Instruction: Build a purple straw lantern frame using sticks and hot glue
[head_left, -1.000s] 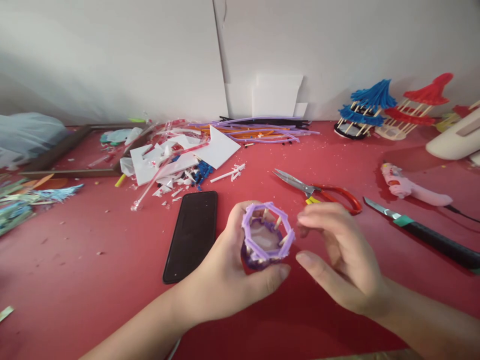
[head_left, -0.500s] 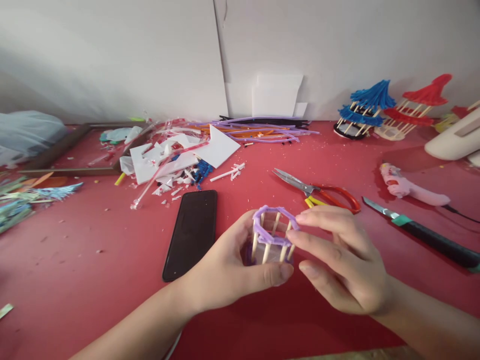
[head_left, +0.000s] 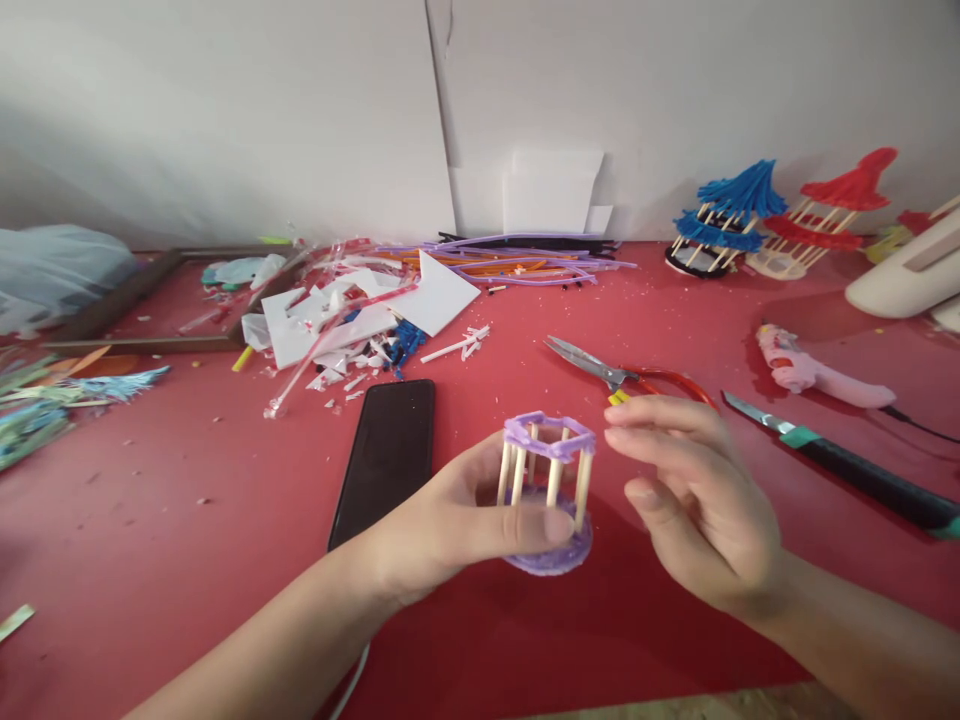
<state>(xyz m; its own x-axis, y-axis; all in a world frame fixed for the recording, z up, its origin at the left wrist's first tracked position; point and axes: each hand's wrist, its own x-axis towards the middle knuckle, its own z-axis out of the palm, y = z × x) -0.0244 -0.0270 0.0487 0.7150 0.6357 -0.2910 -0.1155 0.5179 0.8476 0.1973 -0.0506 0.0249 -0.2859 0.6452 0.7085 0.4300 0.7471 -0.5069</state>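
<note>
A small model pavilion frame (head_left: 555, 472) is upright in my left hand (head_left: 472, 520). Its round base and top ring are purple, joined by several pale wooden sticks. My left thumb lies across the front of the sticks, just over the base; the other fingers are partly hidden behind the frame. Apart from the frame, to its right, my right hand (head_left: 694, 490) is held with bent, parted fingers and nothing in them. Red-handled scissors (head_left: 600, 368) lie behind the right hand, which covers part of their handles. Left of the frame lies a black phone (head_left: 386, 450).
A craft knife (head_left: 847, 465) and a pink glue gun (head_left: 817, 370) lie at the right. Behind them stand a blue-roofed model pavilion (head_left: 724, 220) and a red-roofed one (head_left: 817, 215). Paper scraps (head_left: 352, 330), purple and orange strips (head_left: 517, 262) and a brown frame (head_left: 157, 345) lie farther back.
The pavilion frame has turned more upright, so its purple base now shows below my left thumb. My right hand has drawn off the top ring, slightly to the right.
</note>
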